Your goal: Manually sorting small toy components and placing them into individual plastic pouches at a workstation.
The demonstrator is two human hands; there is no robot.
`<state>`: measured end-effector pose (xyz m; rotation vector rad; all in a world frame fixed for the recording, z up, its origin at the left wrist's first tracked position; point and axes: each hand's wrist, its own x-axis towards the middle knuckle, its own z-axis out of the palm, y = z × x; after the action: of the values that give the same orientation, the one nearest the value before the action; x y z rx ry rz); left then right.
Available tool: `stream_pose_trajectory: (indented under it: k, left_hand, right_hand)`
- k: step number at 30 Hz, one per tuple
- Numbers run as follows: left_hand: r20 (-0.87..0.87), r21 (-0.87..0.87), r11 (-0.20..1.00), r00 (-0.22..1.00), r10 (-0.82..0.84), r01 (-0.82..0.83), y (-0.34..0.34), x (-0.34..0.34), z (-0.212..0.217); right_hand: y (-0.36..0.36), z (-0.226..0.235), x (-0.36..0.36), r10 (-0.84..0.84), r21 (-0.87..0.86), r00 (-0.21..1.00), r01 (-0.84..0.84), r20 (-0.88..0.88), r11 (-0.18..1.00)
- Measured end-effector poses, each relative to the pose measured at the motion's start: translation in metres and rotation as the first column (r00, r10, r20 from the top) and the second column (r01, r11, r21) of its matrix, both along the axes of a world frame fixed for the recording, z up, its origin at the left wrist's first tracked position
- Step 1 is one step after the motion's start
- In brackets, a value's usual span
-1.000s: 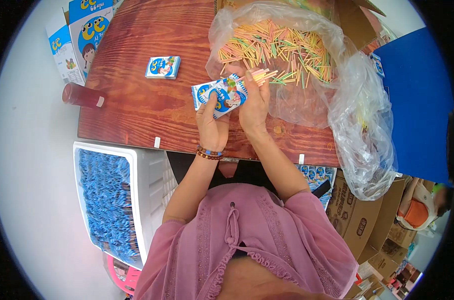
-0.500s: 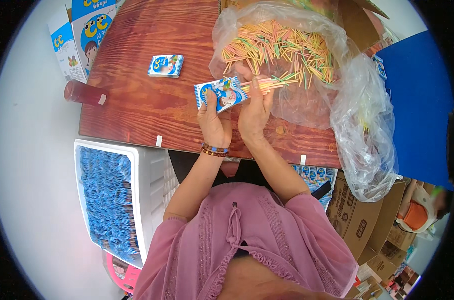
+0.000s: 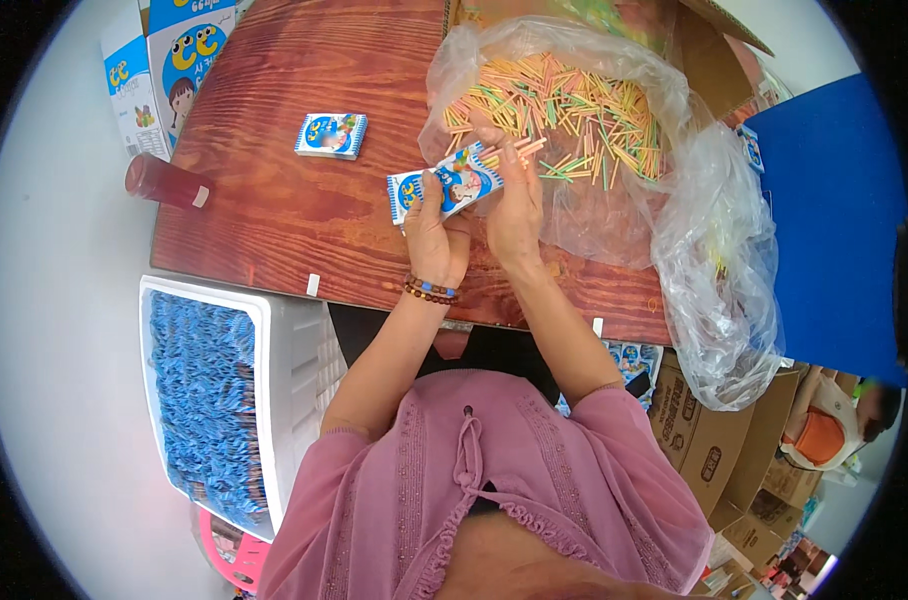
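Over the table, my left hand (image 3: 436,240) is closed on a small blue-and-white packet (image 3: 464,184), its thumb lying across the front. My right hand (image 3: 515,215) pinches a bunch of thin pastel sticks (image 3: 530,148) at the packet's right end. The sticks appear partly inside the packet, though my fingers hide how far in they go. Behind my right hand, a loose pile of pink, yellow and green sticks (image 3: 584,100) lies on an opened clear plastic bag (image 3: 719,270). A short stack of similar packets (image 3: 331,136) rests on the table to the left.
A red cylindrical container (image 3: 167,182) stands at the left edge of the wooden table (image 3: 274,230). Below it is a white bin (image 3: 292,340) packed with blue packets. Printed cartons (image 3: 187,65) stand far left. Cardboard boxes (image 3: 709,440) and a blue panel (image 3: 819,220) lie right.
My right hand has brought the sticks closer against the packet, and less of their length shows outside it. The packet stays in my left hand, tilted slightly more.
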<state>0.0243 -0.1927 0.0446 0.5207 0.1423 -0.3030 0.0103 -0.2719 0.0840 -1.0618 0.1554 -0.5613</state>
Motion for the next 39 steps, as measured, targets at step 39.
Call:
stream_pose_trajectory:
  k: [39]
  left_hand:
    - [0.024,-0.442,0.885,0.988,-0.153,0.148,-0.002,0.032,0.007]
  right_hand:
    - [-0.022,0.045,0.018,0.008,-0.621,0.955,-0.199,-0.297,0.758]
